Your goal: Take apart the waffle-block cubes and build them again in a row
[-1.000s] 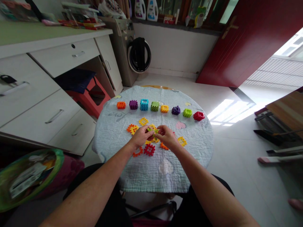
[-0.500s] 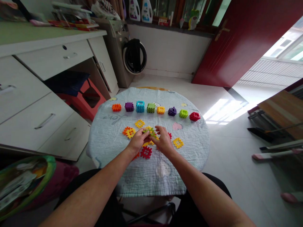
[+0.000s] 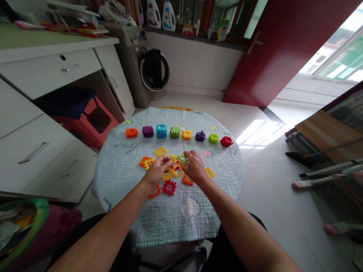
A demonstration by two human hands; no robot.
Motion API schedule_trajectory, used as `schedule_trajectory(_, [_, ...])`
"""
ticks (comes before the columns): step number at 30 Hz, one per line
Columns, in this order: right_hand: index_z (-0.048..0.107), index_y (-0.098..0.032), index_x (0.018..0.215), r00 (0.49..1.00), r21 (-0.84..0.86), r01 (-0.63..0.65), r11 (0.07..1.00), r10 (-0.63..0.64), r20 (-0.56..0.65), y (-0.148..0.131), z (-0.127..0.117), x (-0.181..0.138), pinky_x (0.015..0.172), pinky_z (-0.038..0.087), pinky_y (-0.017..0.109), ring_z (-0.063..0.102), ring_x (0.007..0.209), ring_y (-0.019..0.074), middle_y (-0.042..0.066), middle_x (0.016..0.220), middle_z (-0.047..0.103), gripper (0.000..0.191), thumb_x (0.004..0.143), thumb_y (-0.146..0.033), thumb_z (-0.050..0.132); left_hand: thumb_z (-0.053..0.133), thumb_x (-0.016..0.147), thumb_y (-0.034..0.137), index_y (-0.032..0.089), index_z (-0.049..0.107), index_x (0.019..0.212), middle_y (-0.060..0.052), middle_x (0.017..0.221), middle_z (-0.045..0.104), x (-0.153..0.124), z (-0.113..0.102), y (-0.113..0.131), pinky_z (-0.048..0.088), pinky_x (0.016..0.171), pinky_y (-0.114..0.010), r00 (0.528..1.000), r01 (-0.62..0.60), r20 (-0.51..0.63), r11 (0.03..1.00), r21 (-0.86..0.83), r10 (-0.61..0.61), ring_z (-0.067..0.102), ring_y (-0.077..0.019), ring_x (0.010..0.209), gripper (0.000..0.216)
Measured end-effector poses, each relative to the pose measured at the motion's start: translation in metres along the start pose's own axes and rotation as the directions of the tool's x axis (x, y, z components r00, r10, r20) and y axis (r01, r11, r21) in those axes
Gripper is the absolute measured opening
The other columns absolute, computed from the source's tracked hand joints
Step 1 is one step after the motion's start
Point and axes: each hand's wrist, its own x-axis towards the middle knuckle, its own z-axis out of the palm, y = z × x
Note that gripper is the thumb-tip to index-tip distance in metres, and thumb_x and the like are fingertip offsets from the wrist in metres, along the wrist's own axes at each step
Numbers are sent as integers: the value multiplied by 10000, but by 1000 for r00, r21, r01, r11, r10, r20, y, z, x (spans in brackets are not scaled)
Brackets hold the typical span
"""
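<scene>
Showing a notched, open-centred green piece (image 3: 182,159), right fingers (image 3: 187,154) grasping it, left fingers (image 3: 167,164), hold unclear

Left hand (image 3: 155,173) near right hand (image 3: 195,166), fingers (image 3: 166,163) bent

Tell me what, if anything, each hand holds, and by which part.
The right hand appears to hold a green piece by its right edge; whether the left hand holds anything cannot be told.

Before you stands the counter (image 3: 227,170), a row of blocks (image 3: 175,132) on its far part, loose tiles (image 3: 169,187) at its middle. Left of it you have a stool (image 3: 110,124); behind it, to the left, a washing machine (image 3: 133,68).
</scene>
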Motion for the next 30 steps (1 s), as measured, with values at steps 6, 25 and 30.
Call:
schedule_trajectory(6, [650,-160,1023,949,-194,-312,930,297,-104,104,-46,61,802,401,288,556,894,210,88,941,625,296,765,-282,573,762,553,434,161,613,901,-20,838,646,18,-40,19,453,617,-233,968,-128,-197,982,138,154,589,-137,732,467])
schedule_trajectory(25, [715,-100,1007,863,-459,-475,750,499,-78,170,-50,114,814,429,354,581,1025,304,209,1080,644,465,777,-479,573,727,641,408,172,643,882,-23,781,668,28,-61,13,485,650,-268,964,-182,-128,930,320,232,613,-162,713,347])
schedule_trajectory(30, [703,-87,1041,875,-454,-463,761,476,-95,165,-56,113,861,409,371,546,1063,316,219,1108,621,486,781,-478,578,719,634,383,168,642,872,-18,756,669,28,-65,15,478,633,-262,959,-180,-154,928,327,240,604,-152,678,330])
